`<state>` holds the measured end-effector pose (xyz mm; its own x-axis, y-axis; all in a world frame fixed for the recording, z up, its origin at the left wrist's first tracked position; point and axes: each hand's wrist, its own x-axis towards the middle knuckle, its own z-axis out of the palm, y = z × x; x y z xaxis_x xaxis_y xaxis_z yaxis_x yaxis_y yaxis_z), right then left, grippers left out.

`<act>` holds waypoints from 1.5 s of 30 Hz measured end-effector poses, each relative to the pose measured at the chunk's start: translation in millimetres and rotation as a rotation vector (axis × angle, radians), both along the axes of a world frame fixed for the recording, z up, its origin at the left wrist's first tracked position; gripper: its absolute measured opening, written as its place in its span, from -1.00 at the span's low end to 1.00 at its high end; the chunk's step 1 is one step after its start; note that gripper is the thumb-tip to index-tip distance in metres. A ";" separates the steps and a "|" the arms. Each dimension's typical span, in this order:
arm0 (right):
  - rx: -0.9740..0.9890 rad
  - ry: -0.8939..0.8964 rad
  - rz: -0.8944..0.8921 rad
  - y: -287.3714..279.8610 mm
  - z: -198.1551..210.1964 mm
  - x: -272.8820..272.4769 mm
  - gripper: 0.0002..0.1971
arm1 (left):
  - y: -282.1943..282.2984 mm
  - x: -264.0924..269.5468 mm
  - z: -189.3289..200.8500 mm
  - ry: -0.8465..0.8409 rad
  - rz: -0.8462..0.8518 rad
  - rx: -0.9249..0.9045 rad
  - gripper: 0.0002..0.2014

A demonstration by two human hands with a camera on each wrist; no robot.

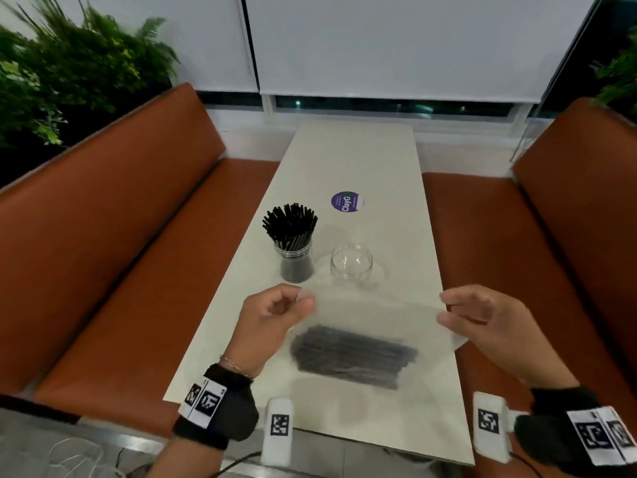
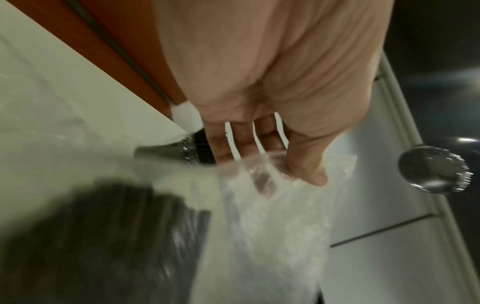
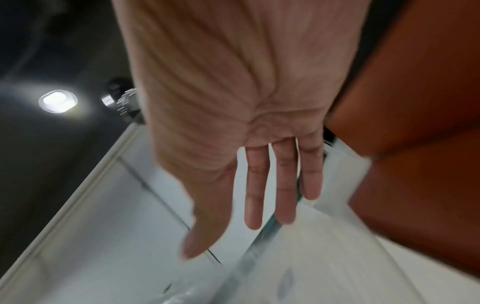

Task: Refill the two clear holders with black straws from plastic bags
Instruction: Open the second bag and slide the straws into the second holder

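On the white table [image 1: 348, 157], the left hand [image 1: 272, 317] pinches the left edge of the clear plastic bag [image 1: 372, 312] between thumb and curled fingers. Inside the bag, the bundle of black straws [image 1: 353, 357] lies with its long axis running left to right, slightly slanted, between both hands and nearer the person. The right hand [image 1: 482, 319] has its fingers nearly straight and spread at the bag's right edge; whether it holds the bag, I cannot tell. Behind the bag stand the full holder [image 1: 295, 262] and, to its right, the empty holder [image 1: 351, 262].

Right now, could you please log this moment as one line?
left hand: pinches clear plastic bag of black straws | right hand: open beside it | left clear holder: filled | right clear holder: empty
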<state>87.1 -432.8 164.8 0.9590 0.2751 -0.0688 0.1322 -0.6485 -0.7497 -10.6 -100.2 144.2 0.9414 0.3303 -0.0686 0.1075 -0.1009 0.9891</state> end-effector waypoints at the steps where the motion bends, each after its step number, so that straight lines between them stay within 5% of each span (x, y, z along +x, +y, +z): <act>1: -0.047 -0.033 0.053 7.3 5.9 -4.5 -0.51 | -8.5 5.7 6.5 -0.042 -0.015 -0.003 -0.96; 3: 0.048 -0.072 0.175 30.9 21.5 -17.3 -0.26 | -26.1 14.6 22.7 -0.121 -0.077 0.035 -0.93; 5: 0.191 -0.095 0.261 56.0 32.1 -28.7 -0.21 | -43.9 22.7 39.3 -0.226 -0.170 0.157 -0.91; 8: 0.390 -0.186 0.204 77.5 33.0 -32.8 -0.55 | -62.5 30.3 54.0 -0.331 -0.283 0.364 -0.85; 10: 0.508 -0.185 0.055 75.7 28.6 -26.3 -0.84 | -62.9 31.7 51.5 -0.242 -0.368 0.468 -0.72; 12: 0.568 -0.127 -0.038 65.1 22.8 -19.2 -0.89 | -52.8 27.9 42.4 -0.024 -0.438 0.621 -0.54; 14: 0.585 -0.088 -0.082 52.2 18.2 -16.3 -0.93 | -34.5 20.1 27.1 0.118 -0.420 0.752 -0.59; 20: 0.521 -0.117 -0.127 21.5 6.7 -17.3 -0.85 | 1.1 -1.7 -7.1 0.099 -0.179 0.369 -0.92; 25: 0.221 -0.212 -0.022 20.4 21.8 -16.5 -0.94 | -10.6 -6.4 -16.3 0.055 0.022 0.161 -0.92; 29: -0.171 -0.479 0.190 38.2 43.5 -21.8 -0.58 | -13.8 -7.9 -20.6 0.036 0.114 0.027 -0.84; 33: -0.110 -0.484 0.447 100.7 33.7 -35.7 -0.43 | -17.6 -8.3 -24.1 0.001 0.076 -0.023 -0.82; 35: -0.141 -0.492 0.516 134.9 19.1 -43.5 -0.56 | -18.9 -7.7 -24.4 -0.019 0.028 -0.054 -0.90; 39: -0.168 -0.565 0.504 165.1 2.4 -39.5 -0.91 | -14.5 -7.5 -30.7 -0.022 0.049 0.054 -0.54; 42: -0.232 -0.574 0.535 166.1 2.3 -34.5 -0.95 | -10.7 -10.1 -31.3 -0.025 0.055 0.027 -0.85; 45: -0.273 -0.563 0.513 153.5 5.2 -26.0 -0.96 | -5.7 -12.0 -32.7 -0.012 0.075 -0.015 -0.91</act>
<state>61.1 -279.3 170.0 0.6284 0.7336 0.2588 0.7737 -0.5549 -0.3058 -22.7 -105.9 111.5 0.9147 0.3992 -0.0627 0.1021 -0.0784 0.9917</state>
